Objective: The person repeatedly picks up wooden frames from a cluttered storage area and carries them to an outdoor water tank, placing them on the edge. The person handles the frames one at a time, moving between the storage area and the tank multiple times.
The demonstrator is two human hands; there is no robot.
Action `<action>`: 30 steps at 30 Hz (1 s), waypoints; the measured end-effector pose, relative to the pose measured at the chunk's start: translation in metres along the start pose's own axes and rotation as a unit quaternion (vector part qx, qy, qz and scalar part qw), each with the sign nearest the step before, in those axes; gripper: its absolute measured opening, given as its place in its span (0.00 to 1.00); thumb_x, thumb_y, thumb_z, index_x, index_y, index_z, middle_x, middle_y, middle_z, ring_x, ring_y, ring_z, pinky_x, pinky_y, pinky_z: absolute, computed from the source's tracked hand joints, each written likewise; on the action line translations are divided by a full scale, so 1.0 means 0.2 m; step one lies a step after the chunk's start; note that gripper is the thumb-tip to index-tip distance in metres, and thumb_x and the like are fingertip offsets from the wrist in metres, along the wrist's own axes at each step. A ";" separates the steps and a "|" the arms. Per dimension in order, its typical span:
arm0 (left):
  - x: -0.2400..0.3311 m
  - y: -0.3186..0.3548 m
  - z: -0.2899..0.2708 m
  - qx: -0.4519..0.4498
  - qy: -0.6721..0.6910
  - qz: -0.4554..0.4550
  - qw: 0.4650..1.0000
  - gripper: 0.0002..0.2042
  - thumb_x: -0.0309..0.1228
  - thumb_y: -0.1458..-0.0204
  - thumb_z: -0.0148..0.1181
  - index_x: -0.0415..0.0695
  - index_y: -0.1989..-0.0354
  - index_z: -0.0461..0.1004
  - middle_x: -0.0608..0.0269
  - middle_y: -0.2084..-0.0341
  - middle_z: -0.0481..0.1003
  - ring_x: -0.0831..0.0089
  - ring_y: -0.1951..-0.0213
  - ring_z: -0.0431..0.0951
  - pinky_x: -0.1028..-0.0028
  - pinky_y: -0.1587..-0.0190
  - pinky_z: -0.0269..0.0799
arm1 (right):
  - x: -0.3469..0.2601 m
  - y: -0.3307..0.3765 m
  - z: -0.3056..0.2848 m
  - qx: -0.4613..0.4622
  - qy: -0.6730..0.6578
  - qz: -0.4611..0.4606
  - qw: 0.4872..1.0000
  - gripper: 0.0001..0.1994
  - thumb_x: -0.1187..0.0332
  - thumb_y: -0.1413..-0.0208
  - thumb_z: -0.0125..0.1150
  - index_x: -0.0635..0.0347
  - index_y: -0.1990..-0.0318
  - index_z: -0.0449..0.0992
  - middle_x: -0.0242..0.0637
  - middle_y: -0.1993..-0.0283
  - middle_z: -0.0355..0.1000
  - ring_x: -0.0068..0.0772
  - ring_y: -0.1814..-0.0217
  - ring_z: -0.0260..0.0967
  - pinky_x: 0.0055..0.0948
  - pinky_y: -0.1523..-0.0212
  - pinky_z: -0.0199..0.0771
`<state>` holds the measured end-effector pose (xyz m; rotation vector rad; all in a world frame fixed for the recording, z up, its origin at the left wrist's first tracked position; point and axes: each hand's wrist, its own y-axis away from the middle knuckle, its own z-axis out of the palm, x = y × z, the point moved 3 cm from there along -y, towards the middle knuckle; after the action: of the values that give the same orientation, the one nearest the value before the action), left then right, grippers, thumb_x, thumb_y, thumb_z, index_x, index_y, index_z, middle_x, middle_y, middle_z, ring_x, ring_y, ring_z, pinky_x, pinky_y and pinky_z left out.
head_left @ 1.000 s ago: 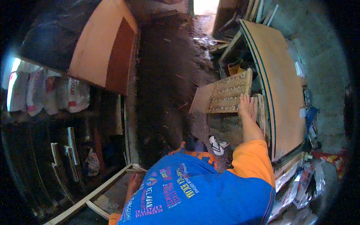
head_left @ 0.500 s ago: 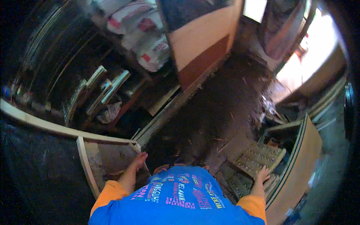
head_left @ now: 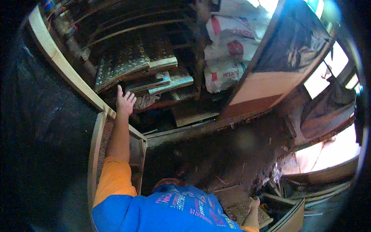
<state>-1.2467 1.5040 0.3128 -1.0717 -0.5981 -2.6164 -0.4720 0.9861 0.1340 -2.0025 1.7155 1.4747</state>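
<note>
lying in the dark rack (head_left: 116,37), a white-dotted board (head_left: 119,67) sits just beyond the left hand (head_left: 125,102), whose fingers spread wide, holding nothing; contact is unclear. the right hand (head_left: 253,203) is at a brown board (head_left: 237,211), its grip impossible to tell. pale-edged planks (head_left: 172,85) lie beside the white-dotted board, white sacks (head_left: 224,75) farther right.

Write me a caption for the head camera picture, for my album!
Open left hand near stacked boards, right hand by a spotted board, white sacks piled beyond.
</note>
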 end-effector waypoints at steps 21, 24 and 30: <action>0.04 -0.07 0.49 0.034 0.180 0.030 0.983 0.16 0.35 0.52 0.65 0.41 0.59 0.69 0.61 0.69 0.71 0.73 0.71 0.70 0.86 0.80 0.62 | -1.79 0.79 1.72 -0.417 0.218 -0.363 0.804 0.32 0.54 0.50 0.63 0.60 0.41 0.63 0.49 0.44 0.67 0.43 0.41 0.64 0.36 0.44 0.64; -0.12 0.08 0.60 0.049 0.184 -0.006 0.982 0.17 0.34 0.53 0.65 0.44 0.57 0.70 0.66 0.65 0.71 0.71 0.66 0.73 0.84 0.76 0.63 | -2.11 1.13 1.96 -0.552 0.093 -0.289 0.777 0.31 0.57 0.47 0.60 0.61 0.38 0.58 0.45 0.40 0.62 0.38 0.37 0.58 0.35 0.39 0.57; -0.31 0.32 0.71 0.048 0.120 -0.046 0.991 0.16 0.39 0.52 0.64 0.48 0.56 0.71 0.71 0.67 0.72 0.78 0.62 0.73 0.77 0.70 0.62 | -2.54 1.63 2.43 -0.670 -0.237 -0.085 0.698 0.29 0.54 0.44 0.56 0.55 0.39 0.55 0.37 0.44 0.61 0.36 0.42 0.59 0.38 0.43 0.58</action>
<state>-1.0927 1.5179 0.3768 -0.7026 -0.7241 -2.7088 -0.9556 1.5310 0.3986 -1.6057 -0.0037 3.2192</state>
